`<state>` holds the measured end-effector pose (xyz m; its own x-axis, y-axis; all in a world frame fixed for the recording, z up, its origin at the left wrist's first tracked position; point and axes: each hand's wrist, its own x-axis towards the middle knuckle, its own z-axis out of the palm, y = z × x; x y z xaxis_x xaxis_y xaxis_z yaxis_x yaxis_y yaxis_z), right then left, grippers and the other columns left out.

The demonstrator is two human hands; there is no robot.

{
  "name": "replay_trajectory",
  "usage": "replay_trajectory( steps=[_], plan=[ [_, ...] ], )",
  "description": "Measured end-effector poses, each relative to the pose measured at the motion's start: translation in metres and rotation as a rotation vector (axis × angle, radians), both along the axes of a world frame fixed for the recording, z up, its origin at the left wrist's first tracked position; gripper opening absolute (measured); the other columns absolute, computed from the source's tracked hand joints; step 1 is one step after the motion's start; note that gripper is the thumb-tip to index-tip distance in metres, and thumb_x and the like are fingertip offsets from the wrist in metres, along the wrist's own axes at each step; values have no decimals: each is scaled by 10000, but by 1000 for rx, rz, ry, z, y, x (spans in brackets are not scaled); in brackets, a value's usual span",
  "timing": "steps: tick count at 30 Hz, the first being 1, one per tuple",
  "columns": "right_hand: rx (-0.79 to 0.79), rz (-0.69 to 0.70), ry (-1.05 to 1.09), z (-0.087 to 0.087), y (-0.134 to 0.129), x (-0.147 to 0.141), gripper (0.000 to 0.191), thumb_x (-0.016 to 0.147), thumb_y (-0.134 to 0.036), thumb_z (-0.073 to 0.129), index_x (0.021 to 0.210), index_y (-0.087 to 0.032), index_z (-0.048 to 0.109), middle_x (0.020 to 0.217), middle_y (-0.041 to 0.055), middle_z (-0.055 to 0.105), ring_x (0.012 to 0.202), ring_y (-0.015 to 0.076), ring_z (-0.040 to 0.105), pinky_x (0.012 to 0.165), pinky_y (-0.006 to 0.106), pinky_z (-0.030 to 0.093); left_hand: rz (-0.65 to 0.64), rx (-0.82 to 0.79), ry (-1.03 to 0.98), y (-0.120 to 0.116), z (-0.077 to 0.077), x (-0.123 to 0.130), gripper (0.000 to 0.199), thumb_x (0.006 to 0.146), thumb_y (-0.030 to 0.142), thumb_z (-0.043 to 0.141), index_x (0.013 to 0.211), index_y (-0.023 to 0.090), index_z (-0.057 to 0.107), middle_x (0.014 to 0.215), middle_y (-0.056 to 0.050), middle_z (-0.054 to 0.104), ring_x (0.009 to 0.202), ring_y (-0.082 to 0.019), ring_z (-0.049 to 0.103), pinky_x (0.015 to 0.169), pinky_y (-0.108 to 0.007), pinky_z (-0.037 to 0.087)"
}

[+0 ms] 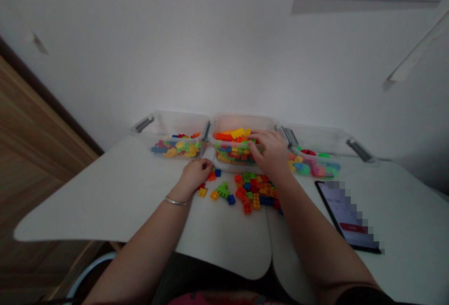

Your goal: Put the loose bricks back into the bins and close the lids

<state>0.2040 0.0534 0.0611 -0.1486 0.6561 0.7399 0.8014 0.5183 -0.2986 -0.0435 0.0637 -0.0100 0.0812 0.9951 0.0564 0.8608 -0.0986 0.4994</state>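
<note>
Head view. Right hand [271, 153], just right of frame centre, reaches over the near right part of the middle box [242, 121]. Its thumb stands apart from the other fingers, which look loosely extended above the contents; no piece is clearly gripped. Left hand [197, 173], left of centre, rests low near the white table [224, 239], fingers curled inward beside an orange brick [212, 176]. Whether they hold anything: cannot tell, the fingertips are hidden.

Bricks, location: a dense loose pile [255, 192] lies at centre, slightly right, in front of the middle box and partly behind the right forearm. A green brick cluster [223, 190] with a few single bricks lies between that pile and the left hand. More mixed bricks [235, 150] fill the lower part of the middle box, with yellow and orange pieces on top.

Left box, at left of centre, holds flat coloured pieces [182, 148]; right box, right of centre, holds rounded pieces [318, 169]. A phone [335, 209] lies at lower right.

Handling notes (judgement): keep the right wrist above the rim; part the fingers low over the contents so light bricks do not bounce. Left fingers best pinch single bricks by their sides. Keep the right forearm lifted, since a sweep could scatter the pile.
</note>
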Motion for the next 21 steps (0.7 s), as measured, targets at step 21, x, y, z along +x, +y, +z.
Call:
replay_trajectory(
  steps=[21],
  plan=[
    [-353,393,-389,24,-40,-14,190,885,-207,643,1054,-206,728,1080,58,746,1030,225,662,917,359,486,-1,4,38,0,3,1,331,951,258,425,990,180,745,1019,-91,759,938,-213,670,813,-299,475]
  ],
)
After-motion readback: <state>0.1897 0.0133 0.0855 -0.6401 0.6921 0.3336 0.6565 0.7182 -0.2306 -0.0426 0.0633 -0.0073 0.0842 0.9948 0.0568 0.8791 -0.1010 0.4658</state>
